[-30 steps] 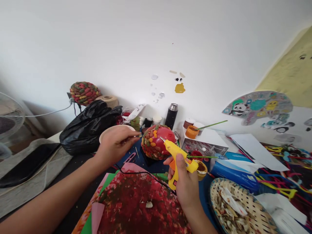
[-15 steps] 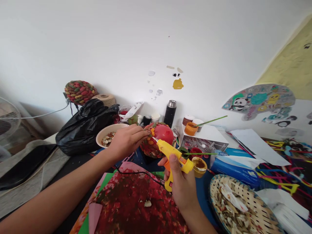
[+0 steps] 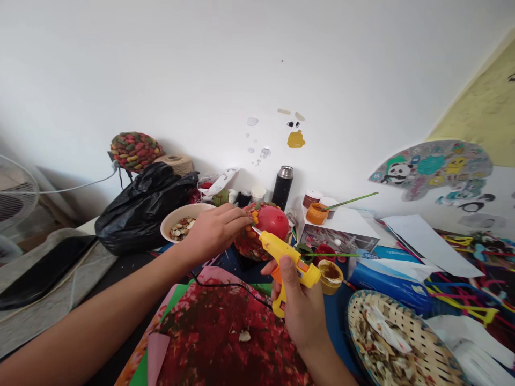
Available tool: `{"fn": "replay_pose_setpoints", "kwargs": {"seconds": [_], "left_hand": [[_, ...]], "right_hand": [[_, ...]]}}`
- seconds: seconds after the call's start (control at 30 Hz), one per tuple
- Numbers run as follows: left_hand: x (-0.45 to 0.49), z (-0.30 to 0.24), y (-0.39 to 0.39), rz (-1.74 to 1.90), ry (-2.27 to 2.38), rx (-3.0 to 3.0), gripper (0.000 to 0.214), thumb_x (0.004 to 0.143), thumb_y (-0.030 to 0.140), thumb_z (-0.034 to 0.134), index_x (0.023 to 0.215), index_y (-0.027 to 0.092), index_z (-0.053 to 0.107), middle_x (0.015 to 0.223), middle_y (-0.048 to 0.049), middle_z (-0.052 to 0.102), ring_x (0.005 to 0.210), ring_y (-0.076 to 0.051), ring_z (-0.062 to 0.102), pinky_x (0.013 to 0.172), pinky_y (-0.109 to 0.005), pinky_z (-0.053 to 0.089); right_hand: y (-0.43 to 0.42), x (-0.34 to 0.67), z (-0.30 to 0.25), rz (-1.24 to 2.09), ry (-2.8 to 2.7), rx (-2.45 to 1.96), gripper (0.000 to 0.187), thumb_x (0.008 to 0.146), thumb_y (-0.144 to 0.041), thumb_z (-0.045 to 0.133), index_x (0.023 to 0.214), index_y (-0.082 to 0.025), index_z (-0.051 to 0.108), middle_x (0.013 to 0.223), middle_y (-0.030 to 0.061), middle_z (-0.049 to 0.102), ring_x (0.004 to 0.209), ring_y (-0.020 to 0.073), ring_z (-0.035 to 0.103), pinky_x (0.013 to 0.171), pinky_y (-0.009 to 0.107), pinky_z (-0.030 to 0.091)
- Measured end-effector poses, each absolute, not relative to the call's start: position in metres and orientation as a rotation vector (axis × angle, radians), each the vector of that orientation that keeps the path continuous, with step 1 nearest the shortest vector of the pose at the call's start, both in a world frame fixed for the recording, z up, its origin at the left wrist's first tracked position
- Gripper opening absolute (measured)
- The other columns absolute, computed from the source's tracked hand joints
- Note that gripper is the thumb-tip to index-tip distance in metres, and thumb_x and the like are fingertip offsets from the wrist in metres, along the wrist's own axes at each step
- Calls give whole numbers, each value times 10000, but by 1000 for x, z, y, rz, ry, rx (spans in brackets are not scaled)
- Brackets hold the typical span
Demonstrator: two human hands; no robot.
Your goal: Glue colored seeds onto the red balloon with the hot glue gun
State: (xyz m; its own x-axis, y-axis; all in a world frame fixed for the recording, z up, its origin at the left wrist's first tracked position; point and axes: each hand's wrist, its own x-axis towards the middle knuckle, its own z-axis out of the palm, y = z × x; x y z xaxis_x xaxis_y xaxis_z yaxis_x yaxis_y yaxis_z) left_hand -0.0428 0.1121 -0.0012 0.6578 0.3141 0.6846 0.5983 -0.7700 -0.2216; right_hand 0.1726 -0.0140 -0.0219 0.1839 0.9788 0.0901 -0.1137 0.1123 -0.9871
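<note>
My right hand (image 3: 301, 308) is wrapped round a yellow hot glue gun (image 3: 279, 249), its metal nozzle pointing up and left. The nozzle tip is close to a shiny red ball (image 3: 273, 220), partly covered with orange, green and brown shell-like pieces. At the ball's left side is my left hand (image 3: 219, 228), palm down, with fingers pressed together at its surface. Its fingertips hide whatever is between them. Behind that hand stands a pale bowl (image 3: 166, 228) of small shell-like pieces. A black cord (image 3: 225, 286) trails from the glue gun across the red-patterned sheet (image 3: 209, 332).
On the right are open paint jars (image 3: 330, 287), a blue tissue pack (image 3: 390, 284) and a woven basket (image 3: 354, 313) of shell scraps. A black flask (image 3: 281, 190) stands by the wall. Leftward lie a black plastic bag (image 3: 140, 214) and a phone-like black slab (image 3: 44, 273).
The whole view has shifted slightly to the right. Both hands keep nearly the same place at the ball, with the glue gun nozzle still near its surface.
</note>
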Motion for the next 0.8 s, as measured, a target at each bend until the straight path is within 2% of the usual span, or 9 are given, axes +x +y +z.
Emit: {"fn": "replay_pose_setpoints", "kwargs": {"seconds": [0.37, 0.57, 0.8], "left_hand": [[-42, -5, 108, -942, -704, -2512, 303, 1089, 133, 562, 1277, 197, 791, 1167, -119, 850, 999, -246, 765, 867, -361, 652], [-40, -11, 105, -977, -690, -2453, 264, 1102, 154, 556, 1239, 183, 780, 1141, -132, 845, 983, -252, 768, 839, -362, 649], [-41, -15, 101, -1004, -711, -2501, 265, 1081, 140, 580, 1230, 230, 779, 1175, -113, 833, 1041, -246, 768, 910, -371, 648]], "right_hand": [[-11, 176, -24, 1069, -1063, -1118, 781, 901, -909, 673, 793, -150, 822, 535, -10, 552, 466, 126, 510, 458, 230, 377], [-6, 183, -33, 1101, -1104, -1084, 766, 921, -890, 675, 806, -147, 825, 531, -5, 569, 447, 111, 518, 433, 204, 389], [-8, 178, -31, 1062, -1068, -1085, 736, 928, -866, 692, 781, -154, 812, 530, -7, 567, 455, 119, 520, 445, 215, 391]]}}
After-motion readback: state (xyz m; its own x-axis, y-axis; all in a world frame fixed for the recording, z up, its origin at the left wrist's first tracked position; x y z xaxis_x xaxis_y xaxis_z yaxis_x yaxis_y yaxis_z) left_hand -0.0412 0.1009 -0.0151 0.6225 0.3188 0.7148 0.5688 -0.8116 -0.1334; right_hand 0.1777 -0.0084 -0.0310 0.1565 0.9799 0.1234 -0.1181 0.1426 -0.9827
